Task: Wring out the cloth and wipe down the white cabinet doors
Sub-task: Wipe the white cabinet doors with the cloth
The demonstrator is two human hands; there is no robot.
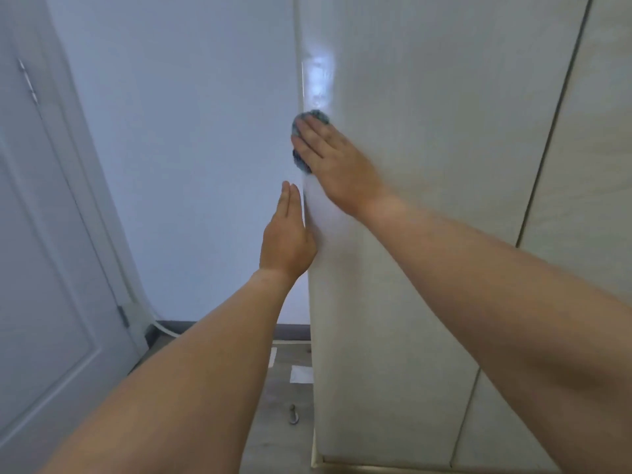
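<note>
A tall white cabinet door (pixel 410 268) fills the right half of the view, with its left edge running down the middle. My right hand (pixel 328 162) lies flat with straight fingers on a dark blue-grey cloth (pixel 316 117), pressing it against the door near that edge. Only the cloth's rim shows above and to the left of the fingers. A wet shiny streak runs up the door above the cloth. My left hand (pixel 287 234) rests with straight fingers along the door's left edge, just below the right hand.
A second cabinet door (pixel 588 165) lies to the right past a dark gap. A pale wall stands behind, and a white room door (pixel 44 268) with hinges is at the left. Grey floor below holds a small metal hook (pixel 294 414) and white tape marks.
</note>
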